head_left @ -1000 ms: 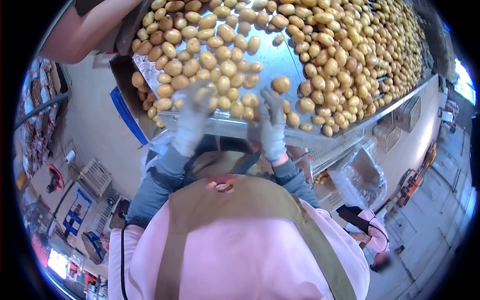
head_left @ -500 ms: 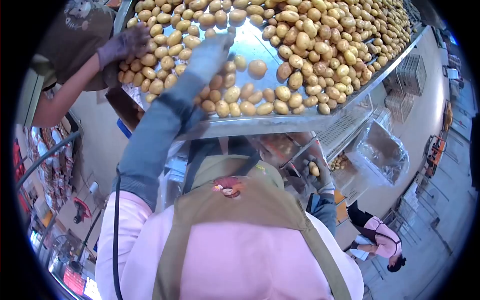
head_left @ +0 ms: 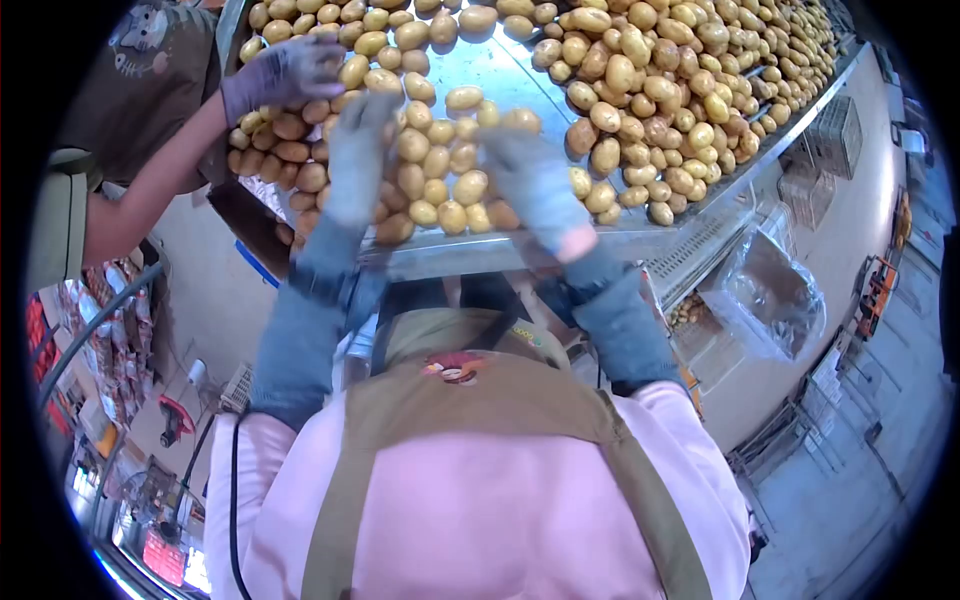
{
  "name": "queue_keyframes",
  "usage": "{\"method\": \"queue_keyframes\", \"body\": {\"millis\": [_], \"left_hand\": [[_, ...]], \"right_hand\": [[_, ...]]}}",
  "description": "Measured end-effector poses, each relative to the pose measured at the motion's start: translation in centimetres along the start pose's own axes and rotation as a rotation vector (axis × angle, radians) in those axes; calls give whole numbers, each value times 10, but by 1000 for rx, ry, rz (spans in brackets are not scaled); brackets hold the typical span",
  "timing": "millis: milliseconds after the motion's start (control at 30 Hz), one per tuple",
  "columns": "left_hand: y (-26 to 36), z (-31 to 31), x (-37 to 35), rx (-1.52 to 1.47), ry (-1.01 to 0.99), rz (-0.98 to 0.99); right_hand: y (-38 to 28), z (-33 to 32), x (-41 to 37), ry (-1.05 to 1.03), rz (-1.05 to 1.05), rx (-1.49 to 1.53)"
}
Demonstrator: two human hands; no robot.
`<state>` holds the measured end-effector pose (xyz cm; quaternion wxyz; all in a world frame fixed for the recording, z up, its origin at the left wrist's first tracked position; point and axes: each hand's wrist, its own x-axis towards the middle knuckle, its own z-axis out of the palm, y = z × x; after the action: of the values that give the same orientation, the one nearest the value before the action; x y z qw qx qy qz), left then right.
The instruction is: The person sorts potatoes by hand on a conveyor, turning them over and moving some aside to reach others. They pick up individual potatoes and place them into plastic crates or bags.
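Left hand (head_left: 358, 155): at potatoes (head_left: 436, 162); cannot tell its grip.
Right hand (head_left: 535, 185): blurred; cannot tell its grip.
Long axes: mixed; far potato (head_left: 463, 98) lies left-to-right.

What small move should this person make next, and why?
Perhaps the right hand should nudge the potatoes toward the left hand: the two hands flank this loose bunch, and some bare metal table shows between it and the larger pile.
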<state>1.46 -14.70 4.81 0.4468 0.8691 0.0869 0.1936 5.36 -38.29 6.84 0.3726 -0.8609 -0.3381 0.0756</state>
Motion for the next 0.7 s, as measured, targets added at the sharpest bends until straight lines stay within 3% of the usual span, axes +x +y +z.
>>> {"method": "queue_keyframes", "body": {"millis": [33, 67, 100, 167, 200, 267, 300, 333, 367, 400, 433, 467, 500, 633, 700], "left_hand": [[8, -19, -6, 330, -3, 245], [12, -31, -40, -192, -93, -250], [18, -41, -74, -720, -176, -743], [46, -44, -96, -616, -152, -855], [41, -42, -105, -960, -73, -1131], [43, -37, -113, -778, -124, -908], [44, -34, -112, -689, -150, -789], [54, -44, -98, -903, -169, -1001], [60, -46, -87, -901, -141, -1003], [67, -45, -80, -897, -125, -1020], [70, -41, -76, -893, -117, -1032], [63, -37, -76, -595, -224, -687], [63, -32, -69, -748, -156, -918], [94, -19, -52, -651, -59, -855], [113, -14, -50, -693, -1, -900]], "right_hand": [[-1, 19, 18, -31, -79, -169], [-2, 36, 34, -62, -158, -338], [2, 56, 49, -232, -139, -561], [5, 86, 69, -264, -22, -675], [5, 83, 76, -332, -17, -593], [1, 56, 86, -472, 5, -430], [-9, 39, 83, -462, 222, -16], [-22, 20, 75, -434, 423, 397], [-29, 9, 68, -393, 626, 816], [-27, 7, 57, -376, 575, 1070], [-27, 3, 43, -346, 474, 1127], [-29, -1, 29, -317, 371, 1187], [-30, -5, 16, -292, 268, 1248], [-31, -22, -5, -284, 564, 1827], [-34, -31, -22, -195, 432, 1610]]}}
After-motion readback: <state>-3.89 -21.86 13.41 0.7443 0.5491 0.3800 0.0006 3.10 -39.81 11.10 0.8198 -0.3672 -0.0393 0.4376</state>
